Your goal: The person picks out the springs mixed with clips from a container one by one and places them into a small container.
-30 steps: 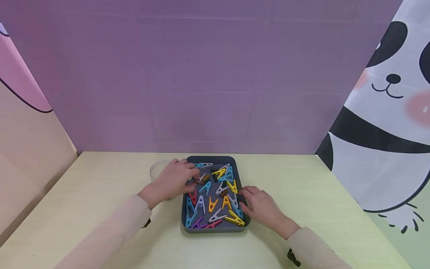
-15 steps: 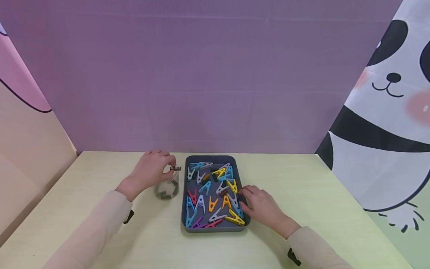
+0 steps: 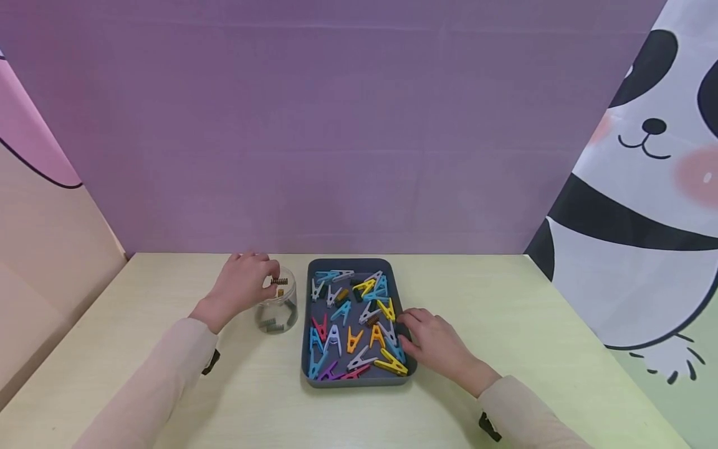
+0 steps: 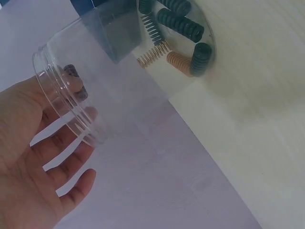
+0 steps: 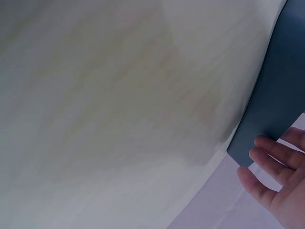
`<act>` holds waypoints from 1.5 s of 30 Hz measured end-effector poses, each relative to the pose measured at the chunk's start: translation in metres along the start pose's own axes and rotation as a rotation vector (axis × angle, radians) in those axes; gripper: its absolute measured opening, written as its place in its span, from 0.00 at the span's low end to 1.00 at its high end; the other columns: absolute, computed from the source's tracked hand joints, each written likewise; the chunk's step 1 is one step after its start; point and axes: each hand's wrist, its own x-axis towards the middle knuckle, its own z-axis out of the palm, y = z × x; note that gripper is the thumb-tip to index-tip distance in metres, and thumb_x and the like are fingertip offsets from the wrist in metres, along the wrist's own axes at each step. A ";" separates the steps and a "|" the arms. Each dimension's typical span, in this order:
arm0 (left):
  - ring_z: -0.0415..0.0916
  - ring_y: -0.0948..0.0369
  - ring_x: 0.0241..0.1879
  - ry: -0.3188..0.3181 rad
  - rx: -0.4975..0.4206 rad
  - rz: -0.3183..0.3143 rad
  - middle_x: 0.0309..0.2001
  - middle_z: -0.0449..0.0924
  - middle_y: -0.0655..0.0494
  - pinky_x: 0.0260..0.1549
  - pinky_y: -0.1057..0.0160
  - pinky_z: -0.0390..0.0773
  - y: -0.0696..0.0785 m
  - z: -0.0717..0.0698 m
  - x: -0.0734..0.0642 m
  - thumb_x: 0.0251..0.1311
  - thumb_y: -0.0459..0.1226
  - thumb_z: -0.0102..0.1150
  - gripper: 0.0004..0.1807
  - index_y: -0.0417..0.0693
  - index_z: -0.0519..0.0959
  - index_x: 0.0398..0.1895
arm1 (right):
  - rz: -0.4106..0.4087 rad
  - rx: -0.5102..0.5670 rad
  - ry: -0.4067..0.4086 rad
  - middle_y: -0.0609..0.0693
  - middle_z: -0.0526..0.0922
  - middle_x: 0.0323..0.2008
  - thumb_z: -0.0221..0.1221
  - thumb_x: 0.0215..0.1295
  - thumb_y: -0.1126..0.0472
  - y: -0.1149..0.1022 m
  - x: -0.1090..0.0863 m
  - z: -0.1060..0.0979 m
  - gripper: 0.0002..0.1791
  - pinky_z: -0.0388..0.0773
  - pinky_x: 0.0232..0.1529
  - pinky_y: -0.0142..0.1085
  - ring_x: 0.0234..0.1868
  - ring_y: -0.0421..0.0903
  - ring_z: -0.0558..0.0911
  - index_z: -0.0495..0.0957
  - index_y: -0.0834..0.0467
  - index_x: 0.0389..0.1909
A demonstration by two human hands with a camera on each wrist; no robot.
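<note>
One dark spring (image 3: 280,281) is pinched between the thumb and a finger of the left hand (image 3: 238,290), at the mouth of a clear jar (image 3: 277,317). Good practice for this step, in my judgement: bring the spring fully inside the rim before loosening the pinch, press lightly so the coils do not skip away, and avoid nudging the jar, which looks light. In the left wrist view, the spring lies at the fingertips, seen through the jar's neck, well apart from the loose springs (image 4: 180,25) at the bottom; the other left fingers are spread. The right hand (image 3: 437,346) has its fingers extended and slightly parted at the side of a tray (image 3: 359,383) of coloured clips (image 3: 354,340); firmness of contact cannot be told.
</note>
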 end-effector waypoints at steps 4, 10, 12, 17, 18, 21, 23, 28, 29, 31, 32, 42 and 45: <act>0.71 0.53 0.35 -0.002 0.019 0.004 0.30 0.78 0.57 0.35 0.53 0.68 0.001 0.001 0.002 0.47 0.41 0.63 0.05 0.54 0.79 0.29 | 0.007 0.003 -0.008 0.52 0.79 0.45 0.60 0.55 0.54 0.000 0.000 -0.001 0.17 0.78 0.42 0.42 0.45 0.48 0.78 0.77 0.58 0.44; 0.69 0.54 0.34 -0.001 0.032 0.000 0.30 0.78 0.57 0.36 0.54 0.68 0.001 0.004 0.003 0.48 0.42 0.63 0.05 0.54 0.80 0.30 | 0.002 0.006 0.002 0.52 0.79 0.44 0.61 0.55 0.55 -0.001 0.000 -0.002 0.17 0.78 0.42 0.43 0.44 0.48 0.79 0.77 0.59 0.43; 0.69 0.54 0.35 -0.007 0.031 -0.005 0.31 0.79 0.56 0.36 0.54 0.68 0.000 0.005 0.002 0.49 0.42 0.63 0.06 0.54 0.80 0.30 | 0.002 0.006 0.000 0.52 0.79 0.44 0.61 0.54 0.55 -0.001 0.000 -0.002 0.17 0.78 0.42 0.43 0.45 0.48 0.79 0.77 0.58 0.43; 0.69 0.53 0.37 -0.009 0.013 -0.020 0.33 0.79 0.55 0.38 0.53 0.68 0.001 0.004 0.001 0.49 0.42 0.63 0.08 0.53 0.80 0.33 | 0.006 0.003 -0.004 0.51 0.79 0.44 0.61 0.54 0.54 -0.001 0.000 -0.002 0.17 0.78 0.42 0.42 0.45 0.48 0.79 0.77 0.58 0.43; 0.70 0.53 0.37 -0.005 0.010 -0.021 0.34 0.80 0.55 0.38 0.53 0.68 0.001 0.003 0.000 0.49 0.42 0.63 0.09 0.53 0.80 0.34 | 0.006 0.002 -0.006 0.51 0.79 0.44 0.61 0.54 0.54 -0.001 0.000 -0.002 0.17 0.78 0.42 0.42 0.45 0.48 0.79 0.77 0.58 0.43; 0.70 0.53 0.38 0.008 0.005 -0.021 0.34 0.80 0.55 0.38 0.53 0.68 0.001 0.003 0.000 0.49 0.42 0.63 0.09 0.53 0.80 0.34 | 0.005 0.001 -0.007 0.51 0.79 0.44 0.61 0.54 0.54 -0.001 0.001 -0.002 0.17 0.78 0.42 0.42 0.45 0.48 0.79 0.77 0.58 0.43; 0.70 0.53 0.37 0.017 0.004 -0.019 0.34 0.80 0.56 0.38 0.53 0.68 0.001 0.004 -0.001 0.49 0.42 0.63 0.09 0.53 0.79 0.34 | 0.003 0.000 -0.005 0.52 0.80 0.44 0.61 0.54 0.54 -0.001 0.001 -0.002 0.17 0.78 0.42 0.42 0.44 0.48 0.79 0.77 0.58 0.43; 0.70 0.53 0.37 0.033 0.001 -0.014 0.35 0.80 0.55 0.38 0.53 0.68 0.000 0.004 0.000 0.49 0.42 0.63 0.10 0.52 0.79 0.36 | 0.001 -0.002 0.004 0.52 0.80 0.44 0.61 0.54 0.54 -0.001 0.001 -0.001 0.16 0.78 0.42 0.42 0.44 0.48 0.79 0.77 0.58 0.42; 0.71 0.53 0.37 0.037 0.001 -0.012 0.35 0.80 0.55 0.38 0.53 0.68 0.000 0.004 0.000 0.49 0.42 0.63 0.10 0.52 0.79 0.36 | 0.001 -0.002 0.004 0.52 0.80 0.44 0.61 0.54 0.54 -0.001 0.001 -0.001 0.16 0.78 0.42 0.42 0.44 0.48 0.79 0.77 0.58 0.42; 0.71 0.53 0.37 0.047 -0.003 -0.011 0.36 0.80 0.55 0.38 0.53 0.69 0.000 0.004 0.000 0.49 0.42 0.64 0.11 0.52 0.79 0.36 | 0.002 -0.003 0.003 0.51 0.80 0.44 0.61 0.54 0.54 -0.001 0.001 -0.001 0.16 0.78 0.42 0.42 0.44 0.48 0.79 0.77 0.58 0.42; 0.71 0.53 0.38 0.053 -0.009 -0.010 0.37 0.80 0.55 0.38 0.53 0.69 0.001 0.003 0.000 0.48 0.42 0.64 0.11 0.52 0.79 0.36 | 0.003 -0.003 0.003 0.51 0.79 0.44 0.61 0.54 0.54 -0.001 0.000 -0.001 0.16 0.78 0.41 0.42 0.44 0.47 0.79 0.77 0.57 0.42; 0.72 0.53 0.41 0.085 -0.040 0.014 0.38 0.81 0.55 0.43 0.52 0.71 0.018 -0.001 0.006 0.48 0.44 0.66 0.12 0.52 0.80 0.36 | 0.006 0.008 -0.002 0.51 0.79 0.44 0.61 0.54 0.55 -0.001 0.000 0.000 0.16 0.78 0.42 0.41 0.43 0.47 0.79 0.77 0.57 0.42; 0.72 0.53 0.42 0.057 -0.046 0.017 0.39 0.81 0.55 0.45 0.51 0.70 0.025 -0.002 0.008 0.49 0.44 0.64 0.12 0.52 0.80 0.37 | 0.003 0.007 0.005 0.51 0.79 0.43 0.62 0.54 0.55 0.000 0.000 0.000 0.16 0.78 0.42 0.42 0.43 0.47 0.79 0.77 0.57 0.42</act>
